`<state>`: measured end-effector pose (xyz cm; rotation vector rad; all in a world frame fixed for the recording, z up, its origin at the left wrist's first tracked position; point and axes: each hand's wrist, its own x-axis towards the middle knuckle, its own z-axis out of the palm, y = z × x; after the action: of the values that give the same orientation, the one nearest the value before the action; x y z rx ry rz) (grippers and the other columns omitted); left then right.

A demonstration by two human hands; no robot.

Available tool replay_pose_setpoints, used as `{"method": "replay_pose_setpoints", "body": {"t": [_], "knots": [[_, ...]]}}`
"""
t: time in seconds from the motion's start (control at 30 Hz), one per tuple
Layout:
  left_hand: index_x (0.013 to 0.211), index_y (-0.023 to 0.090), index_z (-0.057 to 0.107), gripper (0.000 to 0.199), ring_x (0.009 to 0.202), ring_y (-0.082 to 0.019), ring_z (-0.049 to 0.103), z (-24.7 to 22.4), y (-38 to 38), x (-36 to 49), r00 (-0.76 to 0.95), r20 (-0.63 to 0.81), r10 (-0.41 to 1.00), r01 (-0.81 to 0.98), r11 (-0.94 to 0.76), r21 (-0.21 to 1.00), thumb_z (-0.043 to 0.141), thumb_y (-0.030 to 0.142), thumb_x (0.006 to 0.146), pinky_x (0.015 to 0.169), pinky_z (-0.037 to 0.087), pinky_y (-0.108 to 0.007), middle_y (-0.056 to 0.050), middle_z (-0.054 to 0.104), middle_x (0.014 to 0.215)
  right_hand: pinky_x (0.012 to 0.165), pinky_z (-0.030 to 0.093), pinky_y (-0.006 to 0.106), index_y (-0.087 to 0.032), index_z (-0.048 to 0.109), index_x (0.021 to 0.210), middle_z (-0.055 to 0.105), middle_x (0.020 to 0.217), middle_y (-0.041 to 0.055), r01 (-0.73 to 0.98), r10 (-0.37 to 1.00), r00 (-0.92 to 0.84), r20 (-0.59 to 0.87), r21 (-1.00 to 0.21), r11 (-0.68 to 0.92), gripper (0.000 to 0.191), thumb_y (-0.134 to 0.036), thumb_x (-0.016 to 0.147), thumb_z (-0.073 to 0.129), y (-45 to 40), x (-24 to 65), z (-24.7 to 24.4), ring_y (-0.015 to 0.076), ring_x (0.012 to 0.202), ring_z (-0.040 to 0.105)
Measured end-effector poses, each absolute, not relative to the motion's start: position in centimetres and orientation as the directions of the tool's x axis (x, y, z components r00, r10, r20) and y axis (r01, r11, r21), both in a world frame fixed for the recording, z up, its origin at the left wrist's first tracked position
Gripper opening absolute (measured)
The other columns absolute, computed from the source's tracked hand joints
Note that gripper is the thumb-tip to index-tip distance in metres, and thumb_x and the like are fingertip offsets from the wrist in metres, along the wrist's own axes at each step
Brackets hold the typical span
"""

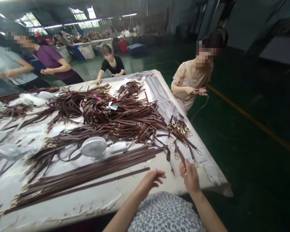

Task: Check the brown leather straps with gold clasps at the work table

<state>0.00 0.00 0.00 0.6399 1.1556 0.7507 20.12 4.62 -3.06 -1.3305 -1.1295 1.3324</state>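
My right hand is closed on the end of a brown leather strap near the table's right corner. Just left of it, my left hand hovers over the front edge with its fingers apart and nothing in them. Several brown straps with gold clasps lie just beyond my right hand. A row of long flat brown straps stretches leftward from near my left hand. Behind that row spreads a big tangled heap of brown straps.
A small white fan lies amid the straps on the white table. Straps in clear plastic line the right edge. One person works at the right side, another at the far edge, others at the left.
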Motion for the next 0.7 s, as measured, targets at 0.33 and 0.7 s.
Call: {"method": "replay_pose_setpoints", "body": {"t": [0.33, 0.7], "knots": [[0.095, 0.014, 0.059, 0.039, 0.048, -0.001, 0.036, 1.6, 4.6, 0.0, -0.103, -0.530, 0.842, -0.834, 0.218, 0.508, 0.088, 0.029, 0.072, 0.055, 0.034, -0.017, 0.012, 0.040, 0.060, 0.074, 0.052, 0.038, -0.025, 0.064, 0.068, 0.064, 0.075, 0.0037, 0.240, 0.852, -0.499, -0.157, -0.970, -0.038, 0.047, -0.067, 0.087, 0.054, 4.6, 21.8, -3.5, 0.0240, 0.076, 0.061], [0.093, 0.014, 0.060, 0.063, 0.047, -0.002, 0.035, -2.8, -1.9, -6.5, -0.394, -0.607, 0.690, -0.608, 0.300, 0.735, 0.092, 0.055, 0.057, 0.047, 0.025, -0.017, 0.010, 0.041, 0.057, 0.117, 0.025, 0.064, 0.000, 0.031, 0.150, 0.029, 0.154, 0.0354, 0.799, 0.870, 0.350, -0.348, -0.374, -0.471, 0.119, -0.068, 0.066, 0.081, 30.6, 20.0, -14.0, 0.0473, 0.144, 0.027]]}}
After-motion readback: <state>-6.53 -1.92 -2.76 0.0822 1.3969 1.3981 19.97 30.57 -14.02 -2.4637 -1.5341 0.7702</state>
